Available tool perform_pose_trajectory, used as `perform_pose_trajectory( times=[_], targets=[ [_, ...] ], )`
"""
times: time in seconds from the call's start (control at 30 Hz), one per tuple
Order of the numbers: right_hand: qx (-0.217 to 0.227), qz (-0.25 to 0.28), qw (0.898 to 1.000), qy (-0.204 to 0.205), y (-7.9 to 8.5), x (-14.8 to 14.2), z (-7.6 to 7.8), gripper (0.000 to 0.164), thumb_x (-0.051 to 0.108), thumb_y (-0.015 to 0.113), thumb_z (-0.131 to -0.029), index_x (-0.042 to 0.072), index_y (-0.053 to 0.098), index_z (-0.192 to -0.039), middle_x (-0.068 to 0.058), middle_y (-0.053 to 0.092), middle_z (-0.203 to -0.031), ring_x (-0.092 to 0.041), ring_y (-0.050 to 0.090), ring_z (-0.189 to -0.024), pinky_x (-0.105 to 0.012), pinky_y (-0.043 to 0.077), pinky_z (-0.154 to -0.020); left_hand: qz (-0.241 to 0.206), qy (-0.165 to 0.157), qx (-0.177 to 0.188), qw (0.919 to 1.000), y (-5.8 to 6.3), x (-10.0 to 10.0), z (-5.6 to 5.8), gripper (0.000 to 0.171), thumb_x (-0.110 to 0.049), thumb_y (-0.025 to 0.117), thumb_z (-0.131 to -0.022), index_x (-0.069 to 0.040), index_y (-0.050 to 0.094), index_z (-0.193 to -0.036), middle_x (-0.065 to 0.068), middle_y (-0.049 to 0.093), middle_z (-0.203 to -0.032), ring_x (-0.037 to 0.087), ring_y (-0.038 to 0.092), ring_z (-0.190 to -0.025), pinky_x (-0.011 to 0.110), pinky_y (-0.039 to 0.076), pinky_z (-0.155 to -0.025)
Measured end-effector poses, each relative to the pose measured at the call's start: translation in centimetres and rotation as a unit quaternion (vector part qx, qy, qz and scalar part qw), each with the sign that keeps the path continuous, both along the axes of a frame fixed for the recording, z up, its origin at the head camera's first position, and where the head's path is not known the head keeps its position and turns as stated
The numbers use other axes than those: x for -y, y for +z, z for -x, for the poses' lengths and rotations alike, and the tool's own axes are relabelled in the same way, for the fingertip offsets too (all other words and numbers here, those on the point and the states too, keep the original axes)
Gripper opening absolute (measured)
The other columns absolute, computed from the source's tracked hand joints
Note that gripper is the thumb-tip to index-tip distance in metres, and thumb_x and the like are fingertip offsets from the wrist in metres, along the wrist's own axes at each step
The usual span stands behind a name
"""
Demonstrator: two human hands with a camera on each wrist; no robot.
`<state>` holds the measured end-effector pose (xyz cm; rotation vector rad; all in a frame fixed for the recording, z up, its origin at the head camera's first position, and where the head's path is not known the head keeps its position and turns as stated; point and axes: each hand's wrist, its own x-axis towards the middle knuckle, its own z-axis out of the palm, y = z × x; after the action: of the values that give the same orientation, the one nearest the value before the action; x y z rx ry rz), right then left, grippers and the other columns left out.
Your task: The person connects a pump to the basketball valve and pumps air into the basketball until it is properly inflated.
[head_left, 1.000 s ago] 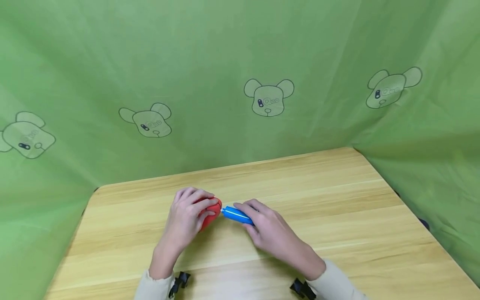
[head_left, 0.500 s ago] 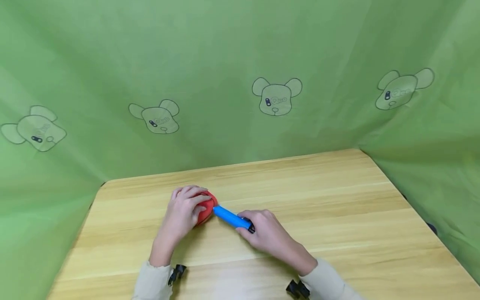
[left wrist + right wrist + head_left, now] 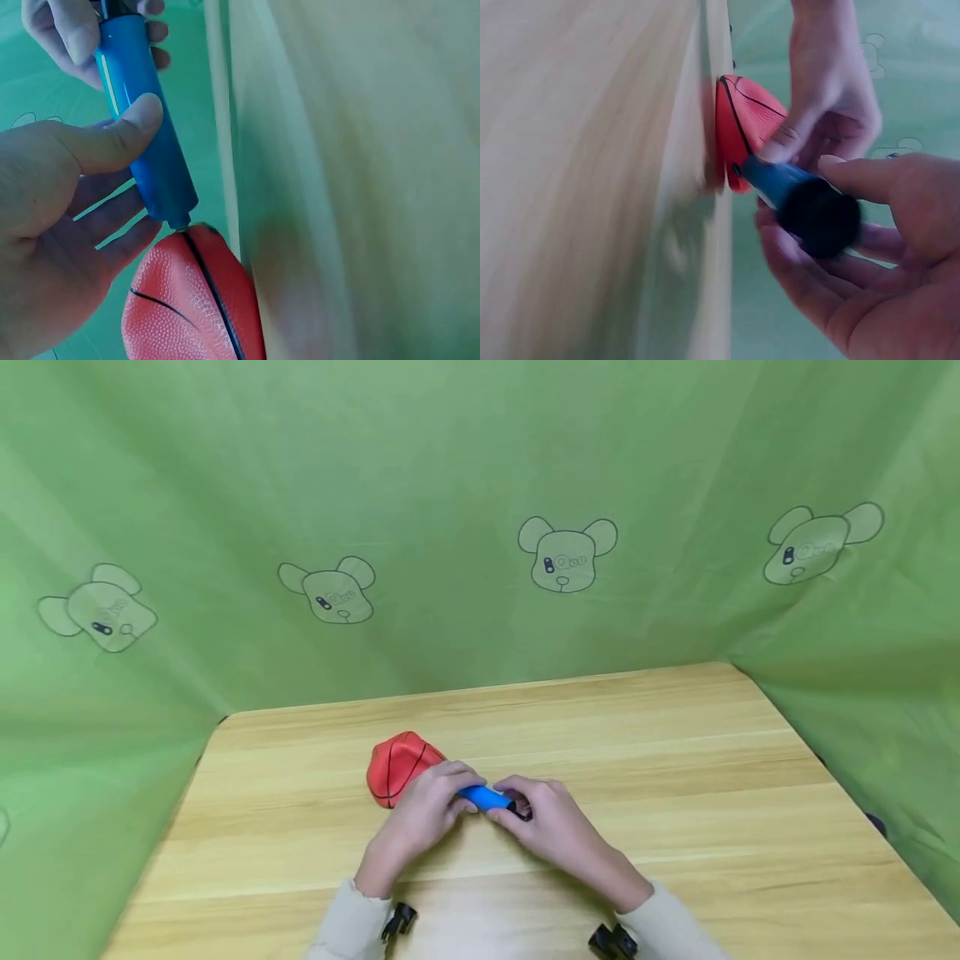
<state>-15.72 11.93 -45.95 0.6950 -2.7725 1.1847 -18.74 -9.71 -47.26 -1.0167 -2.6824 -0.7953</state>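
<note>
A limp, partly collapsed red basketball (image 3: 401,767) with black seams lies on the table left of centre. Meeting its surface is the narrow tip of a blue hand pump (image 3: 150,150); whether a needle sits inside the ball is hidden. My left hand (image 3: 429,806) holds the blue barrel near the ball, thumb on one side and fingers behind. At the opposite end, my right hand (image 3: 555,818) grips the pump around its black handle end (image 3: 821,219).
The wooden table (image 3: 675,777) extends on all sides of the hands. Behind and beside it hangs a green curtain (image 3: 435,485) printed with bear heads. Small black devices (image 3: 400,920) sit at both wrists.
My left hand has let go of the basketball and moved right onto the pump's barrel. More of the ball now shows. My right hand keeps hold of the pump's rear end.
</note>
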Motion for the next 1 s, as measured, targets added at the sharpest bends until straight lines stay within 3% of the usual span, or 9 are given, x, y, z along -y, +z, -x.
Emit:
perform_pose_trajectory(
  times=[0.23, 0.4, 0.53, 0.67, 0.87, 1.0],
  targets=[
    [0.026, 0.049, 0.998, 0.002, 0.1, -2.4, -1.4, 0.024, 0.006, 0.083, -0.085, 0.002, 0.072, -0.107, 0.003, 0.07, -0.079, -0.003, 0.063, -0.066, -0.022, 0.054, -0.059, 0.036, 0.006, -0.029, 0.9989, -0.5, -0.3, -0.2, 0.026, -0.017, 0.077, -0.093, -0.013, 0.072, -0.118, 0.001, 0.067, -0.116, 0.021, 0.063, -0.11, 0.037, 0.05, -0.101],
    [0.019, 0.085, 0.996, -0.01, -0.3, -2.3, -1.5, 0.017, 0.005, 0.082, -0.086, 0.004, 0.072, -0.099, 0.0, 0.071, -0.082, -0.005, 0.067, -0.07, -0.021, 0.057, -0.063, 0.071, -0.01, -0.018, 0.9973, -0.7, -1.0, -0.5, 0.03, -0.033, 0.066, -0.101, -0.017, 0.067, -0.127, 0.001, 0.062, -0.12, 0.022, 0.056, -0.116, 0.05, 0.032, -0.116],
    [0.004, 0.097, 0.995, -0.028, -0.7, -2.4, -1.5, 0.02, 0.0, 0.083, -0.082, 0.004, 0.07, -0.098, 0.0, 0.07, -0.082, -0.006, 0.067, -0.071, -0.021, 0.057, -0.064, 0.104, -0.02, -0.007, 0.9944, -0.7, -1.9, -0.7, 0.036, -0.039, 0.051, -0.107, -0.019, 0.061, -0.135, 0.0, 0.058, -0.119, 0.021, 0.054, -0.119, 0.059, 0.021, -0.12],
    [-0.003, 0.105, 0.994, -0.033, -1.0, -2.6, -1.4, 0.023, -0.002, 0.084, -0.081, 0.003, 0.069, -0.098, -0.001, 0.07, -0.083, -0.008, 0.068, -0.072, -0.021, 0.057, -0.064, 0.126, -0.014, -0.005, 0.9919, -0.5, -2.5, -0.8, 0.034, -0.04, 0.043, -0.109, -0.019, 0.061, -0.13, 0.0, 0.054, -0.115, 0.021, 0.054, -0.114, 0.06, 0.021, -0.119],
    [-0.009, 0.115, 0.993, -0.034, -1.4, -2.7, -1.4, 0.022, 0.001, 0.084, -0.082, 0.006, 0.07, -0.097, 0.001, 0.071, -0.083, -0.007, 0.068, -0.071, -0.023, 0.058, -0.064, 0.13, -0.016, 0.003, 0.9913, -0.4, -3.0, -0.7, 0.029, -0.035, 0.043, -0.106, -0.017, 0.062, -0.118, -0.001, 0.056, -0.113, 0.021, 0.055, -0.115, 0.054, 0.026, -0.119],
    [-0.027, 0.109, 0.993, -0.024, -1.5, -2.5, -1.4, 0.019, 0.001, 0.083, -0.083, 0.007, 0.069, -0.095, 0.004, 0.069, -0.08, -0.005, 0.066, -0.068, -0.022, 0.057, -0.061, 0.132, -0.018, -0.002, 0.991, -0.4, -3.1, -0.7, 0.026, -0.033, 0.044, -0.103, -0.017, 0.061, -0.113, -0.002, 0.055, -0.105, 0.021, 0.054, -0.107, 0.048, 0.034, -0.114]
  ],
)
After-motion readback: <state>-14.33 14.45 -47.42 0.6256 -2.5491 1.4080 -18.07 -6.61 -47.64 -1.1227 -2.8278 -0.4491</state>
